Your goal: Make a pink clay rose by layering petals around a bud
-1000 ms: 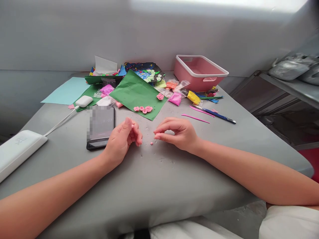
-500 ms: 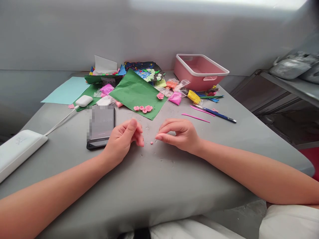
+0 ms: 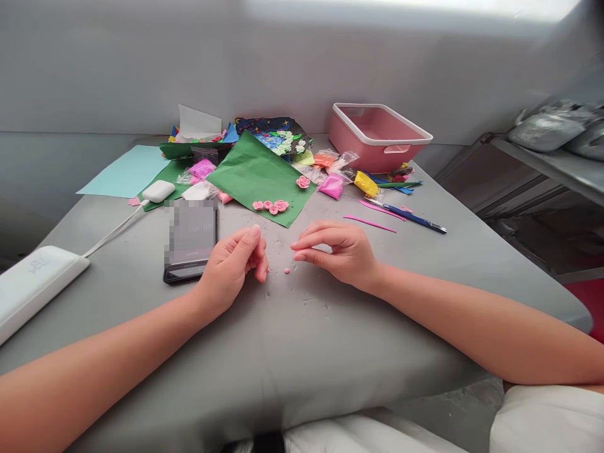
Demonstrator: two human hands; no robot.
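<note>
Both bare forearms [image 3: 141, 343] angle inward over the smooth grey desk [image 3: 264, 358]; the left hand [image 3: 232, 258] curls, thumb uppermost, its grip narrow, any contents hidden; the right hand [image 3: 348, 253] arches, fingertips nearly meeting, whether its grip pinches anything I cannot tell; a tiny round pink clay-like pellet [image 3: 287, 271] lies between the hands; beyond, pink rose-shaped flowers [image 3: 281, 206] rest on green paper [image 3: 255, 173]

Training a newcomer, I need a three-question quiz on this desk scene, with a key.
1. What lies between the left hand and right hand? A) yellow packet B) small pink piece C) blue cutter
2. True or false: the phone is nearer the right hand than the left.
3. Fill in: the pink flowers lie on a ___ sheet.

Key: 1 B; 2 false, the phone is beside the left hand; 3 green.
</note>
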